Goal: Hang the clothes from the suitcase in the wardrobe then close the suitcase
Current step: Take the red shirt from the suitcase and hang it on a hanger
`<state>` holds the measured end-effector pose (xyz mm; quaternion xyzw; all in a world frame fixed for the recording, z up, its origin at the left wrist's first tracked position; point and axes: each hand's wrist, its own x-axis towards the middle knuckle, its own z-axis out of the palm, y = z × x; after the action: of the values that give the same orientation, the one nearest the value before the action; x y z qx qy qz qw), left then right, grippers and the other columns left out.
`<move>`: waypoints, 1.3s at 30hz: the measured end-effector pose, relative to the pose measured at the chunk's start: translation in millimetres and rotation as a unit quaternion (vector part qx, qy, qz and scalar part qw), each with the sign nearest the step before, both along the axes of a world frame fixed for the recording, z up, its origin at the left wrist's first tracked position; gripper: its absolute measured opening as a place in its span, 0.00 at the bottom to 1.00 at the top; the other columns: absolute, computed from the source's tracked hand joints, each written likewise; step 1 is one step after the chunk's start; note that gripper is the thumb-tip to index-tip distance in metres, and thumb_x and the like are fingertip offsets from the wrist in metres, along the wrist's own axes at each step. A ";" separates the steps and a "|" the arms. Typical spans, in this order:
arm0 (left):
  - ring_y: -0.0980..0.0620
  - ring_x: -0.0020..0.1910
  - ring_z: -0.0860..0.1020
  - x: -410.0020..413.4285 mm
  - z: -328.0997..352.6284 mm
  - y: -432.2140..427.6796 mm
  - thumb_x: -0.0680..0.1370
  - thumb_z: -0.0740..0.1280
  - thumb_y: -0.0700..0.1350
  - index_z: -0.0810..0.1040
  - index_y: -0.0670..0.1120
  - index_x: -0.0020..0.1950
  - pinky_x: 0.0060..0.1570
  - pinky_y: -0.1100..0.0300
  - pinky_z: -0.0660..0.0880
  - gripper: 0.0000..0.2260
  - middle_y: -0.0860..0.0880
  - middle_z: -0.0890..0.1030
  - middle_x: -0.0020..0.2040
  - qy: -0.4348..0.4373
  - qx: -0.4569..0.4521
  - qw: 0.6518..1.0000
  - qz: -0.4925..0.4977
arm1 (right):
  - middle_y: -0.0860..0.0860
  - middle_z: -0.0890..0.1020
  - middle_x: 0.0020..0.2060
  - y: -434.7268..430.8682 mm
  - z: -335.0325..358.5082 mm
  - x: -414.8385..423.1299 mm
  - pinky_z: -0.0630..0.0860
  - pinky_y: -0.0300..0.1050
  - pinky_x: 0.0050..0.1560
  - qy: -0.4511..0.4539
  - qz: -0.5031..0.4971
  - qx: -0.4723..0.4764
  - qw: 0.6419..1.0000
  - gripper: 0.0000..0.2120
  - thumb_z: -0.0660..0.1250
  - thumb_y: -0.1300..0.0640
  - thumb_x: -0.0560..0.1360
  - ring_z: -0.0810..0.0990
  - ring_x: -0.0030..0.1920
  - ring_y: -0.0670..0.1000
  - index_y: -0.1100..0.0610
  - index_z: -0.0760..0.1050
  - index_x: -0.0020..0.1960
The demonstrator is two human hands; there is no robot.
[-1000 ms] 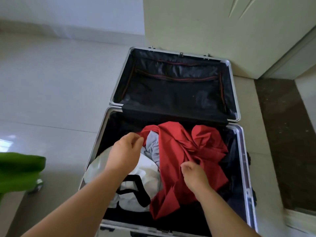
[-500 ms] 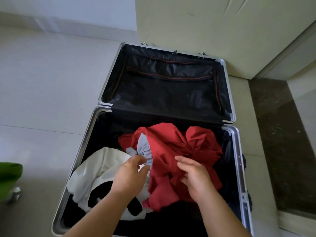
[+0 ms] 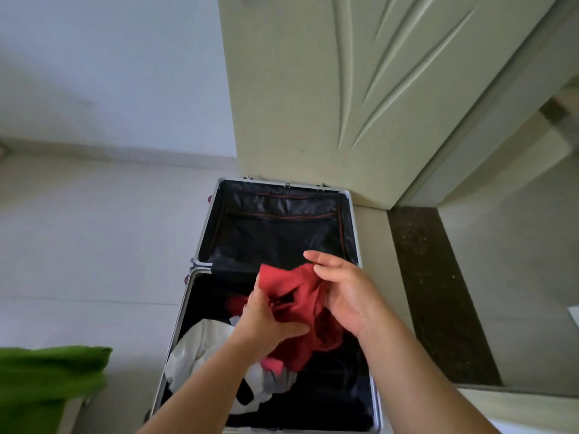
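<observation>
The red garment (image 3: 294, 296) is gripped by the left hand (image 3: 266, 321), fingers closed on its lower folds, and pinched by the right hand (image 3: 347, 296) at its 3 o'clock edge. It is held raised above the open suitcase (image 3: 347, 195) on the floor (image 3: 94, 245). A white garment (image 3: 200, 349) lies inside at 7 o'clock. A cream door (image 3: 344, 89) stands at 12 o'clock; green fabric (image 3: 47, 380) is seen at 8 o'clock

Bare forearms, no sleeves, left hand (image 3: 266, 321), right hand (image 3: 351, 296)
</observation>
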<state>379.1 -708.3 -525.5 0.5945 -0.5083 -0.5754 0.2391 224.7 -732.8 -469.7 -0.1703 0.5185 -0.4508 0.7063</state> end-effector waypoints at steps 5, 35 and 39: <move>0.46 0.51 0.80 -14.3 112.8 -11.4 0.73 0.65 0.46 0.77 0.51 0.55 0.51 0.53 0.76 0.12 0.50 0.83 0.48 -0.074 -0.095 0.990 0.078 | 0.52 0.82 0.32 -6.2 136.7 -5.9 0.77 0.38 0.32 -0.039 -0.004 -0.096 0.995 0.15 0.56 0.72 0.75 0.80 0.31 0.47 0.60 0.78 0.52; 0.42 0.49 0.78 67.8 558.4 -30.0 0.79 0.59 0.42 0.80 0.46 0.55 0.48 0.54 0.73 0.11 0.43 0.81 0.48 -0.273 -0.328 0.896 0.124 | 0.55 0.84 0.41 -8.4 468.8 -20.2 0.78 0.52 0.54 0.141 -0.077 -0.265 0.951 0.05 0.68 0.62 0.72 0.82 0.43 0.55 0.55 0.81 0.41; 0.50 0.38 0.75 65.6 572.5 -22.3 0.80 0.59 0.42 0.79 0.45 0.54 0.39 0.59 0.72 0.10 0.46 0.79 0.41 -0.032 -0.265 0.947 0.181 | 0.55 0.83 0.45 -11.7 480.8 -9.4 0.77 0.56 0.58 0.191 -0.065 -0.261 0.944 0.06 0.67 0.60 0.73 0.82 0.50 0.57 0.53 0.80 0.40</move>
<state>444.8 -730.6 47.0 0.6094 -0.5337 -0.3479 0.4719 215.2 -744.5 11.1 -0.3968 0.5179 -0.5745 0.4942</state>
